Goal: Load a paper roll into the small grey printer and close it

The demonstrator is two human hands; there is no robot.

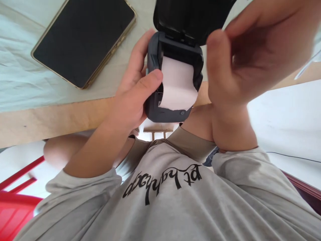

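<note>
My left hand (139,85) is closed around the left side of a small dark portable label printer (165,115), its thumb at the edge of the paper bay. The printer's black lid (188,20) stands swung up, away from me. Inside lies a white paper roll (178,80), its loose torn end hanging over the front edge near the power button. My right hand (240,63) is at the lid's right edge, thumb and fingers bent together there. The fingertips are partly hidden, but they appear to grip the lid.
A phone or small tablet (85,36) in a clear case lies on the pale cloth (15,80) over the table. The table's wooden edge (37,120) runs just beyond my lap. A red plastic chair or stool (17,214) stands at the lower left.
</note>
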